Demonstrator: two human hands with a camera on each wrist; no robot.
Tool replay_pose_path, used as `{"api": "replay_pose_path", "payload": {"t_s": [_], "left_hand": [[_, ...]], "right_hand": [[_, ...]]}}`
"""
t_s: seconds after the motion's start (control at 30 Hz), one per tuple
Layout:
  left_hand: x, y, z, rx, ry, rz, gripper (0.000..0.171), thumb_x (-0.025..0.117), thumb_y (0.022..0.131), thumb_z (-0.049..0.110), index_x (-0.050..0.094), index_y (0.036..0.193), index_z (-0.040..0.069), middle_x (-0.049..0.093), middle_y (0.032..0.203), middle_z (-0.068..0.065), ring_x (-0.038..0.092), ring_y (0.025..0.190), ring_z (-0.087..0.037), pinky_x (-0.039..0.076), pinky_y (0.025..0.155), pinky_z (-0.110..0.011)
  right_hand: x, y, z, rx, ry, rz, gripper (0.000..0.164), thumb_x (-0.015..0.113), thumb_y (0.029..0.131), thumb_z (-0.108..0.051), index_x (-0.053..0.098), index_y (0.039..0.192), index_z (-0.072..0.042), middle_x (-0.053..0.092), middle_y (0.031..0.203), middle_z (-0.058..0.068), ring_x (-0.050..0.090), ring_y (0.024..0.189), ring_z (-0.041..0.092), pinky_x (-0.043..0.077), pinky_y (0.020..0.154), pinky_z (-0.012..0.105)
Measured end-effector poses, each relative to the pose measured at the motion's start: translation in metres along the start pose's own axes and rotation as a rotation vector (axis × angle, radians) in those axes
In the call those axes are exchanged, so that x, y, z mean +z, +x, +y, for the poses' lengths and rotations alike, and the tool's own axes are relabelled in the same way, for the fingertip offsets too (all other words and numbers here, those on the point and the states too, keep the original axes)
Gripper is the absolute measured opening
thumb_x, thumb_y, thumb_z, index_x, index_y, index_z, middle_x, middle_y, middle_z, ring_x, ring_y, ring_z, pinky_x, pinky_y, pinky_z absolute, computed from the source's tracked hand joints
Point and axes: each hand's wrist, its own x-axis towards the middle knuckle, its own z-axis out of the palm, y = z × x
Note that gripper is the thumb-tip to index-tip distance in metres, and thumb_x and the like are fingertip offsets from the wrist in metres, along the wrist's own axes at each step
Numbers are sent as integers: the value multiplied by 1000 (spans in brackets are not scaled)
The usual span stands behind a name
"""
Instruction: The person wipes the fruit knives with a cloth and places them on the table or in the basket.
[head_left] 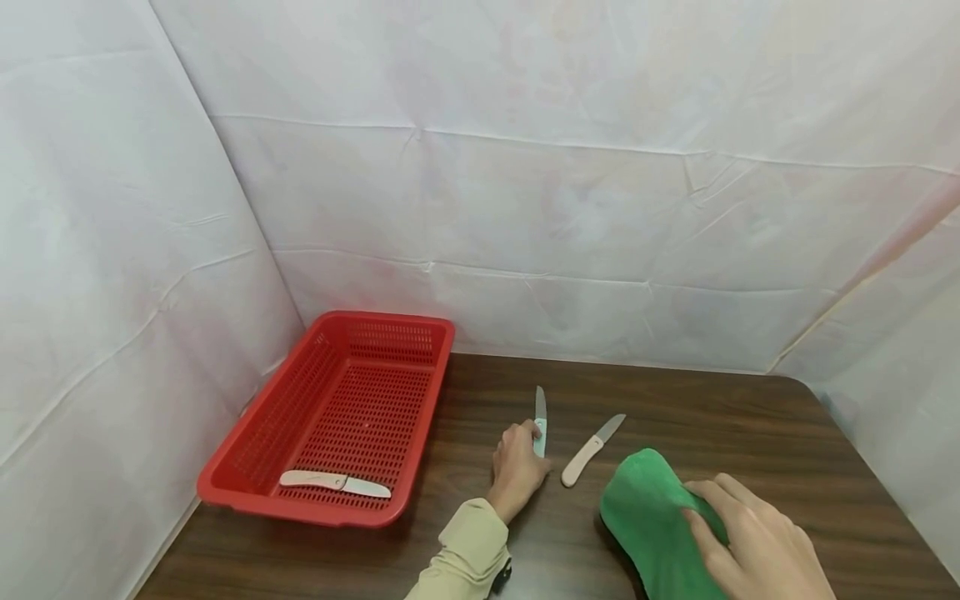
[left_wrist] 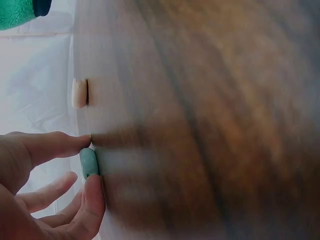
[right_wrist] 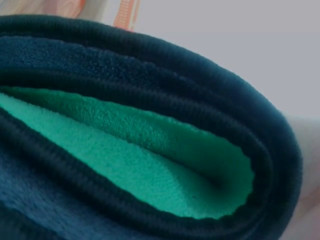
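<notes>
Aqua knife [head_left: 541,433]: on the tabletop [head_left: 697,417], between the red basket [head_left: 330,515] and the pink knife [head_left: 583,460]; its blade points away from you, toward the back sheet [head_left: 555,208].
Left hand [head_left: 517,471]: your grip looks to be pinching the aqua handle, a digit to each side of it; the wrist view cannot settle how firm the hold is.
Right hand [head_left: 750,537]: your grip is curled round the folded green cloth [head_left: 652,508], thumb on the near side; the cloth's dark lining and edging show from the wrist.
Handle hold: best to seat thumb and fingertips fully on the handle, short of the blade; a level lift should suit so slim a handle better than a tipped one.
Blade side: worth having the edge face away from your right fingers; a thick fold of cloth would be the safer thing to meet it.
Pink knife: near your left thumb, so lift before you swing sideways.
Basket room: bare mesh behind the pale knife [head_left: 318,479]; its raised rim asks for height.
Tabletop room: bare wood left of your hand and right of the pink knife; the back edge meets the sheet, so leave the tip some space.
</notes>
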Motion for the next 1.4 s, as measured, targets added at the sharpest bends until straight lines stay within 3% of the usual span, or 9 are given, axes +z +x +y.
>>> {"api": "replay_pose_path", "payload": {"t_s": [0.27,0.7,0.83,1.0,1.17,1.4], "left_hand": [[-4,1,-2,-60,-32,16,33,73,49,7,62,80,7,55,67,0,48,56,-15,38,44,-26],[-10,3,-5,-67,27,74,28,71,50,12,65,77,11,58,67,1,53,59,-17,39,46,-30],[-14,4,-6,-62,-48,113,25,71,53,10,66,77,9,59,68,0,51,58,-15,40,47,-27],[-17,6,-10,-57,-206,173,25,71,54,3,67,79,6,60,73,-4,48,61,-14,41,50,-22],[-20,8,-16,-93,-338,220,27,71,55,0,69,81,6,64,78,-4,52,69,-18,44,57,-23],[-26,8,-24,-126,-442,283,24,75,56,5,70,79,10,66,65,-1,55,58,-9,46,53,-21]], "right_hand": [[0,0,0,-8,1,6,20,67,71,-13,62,90,-18,54,84,-14,52,64,5,38,46,23],[0,-2,2,4,6,-2,20,67,72,-12,62,90,-18,52,81,-16,46,61,-2,34,44,19],[-1,-2,2,8,6,-6,20,67,72,-13,62,90,-19,52,83,-16,46,61,-2,34,44,19],[0,-2,3,-1,5,4,21,68,71,-12,62,90,-19,52,83,-17,46,61,-3,34,43,19],[0,-2,3,17,15,-20,20,67,72,-13,62,91,-18,54,84,-15,51,64,3,36,45,20],[1,-2,4,24,18,-29,20,67,72,-13,62,91,-17,55,85,-13,51,64,4,37,46,22]]}}
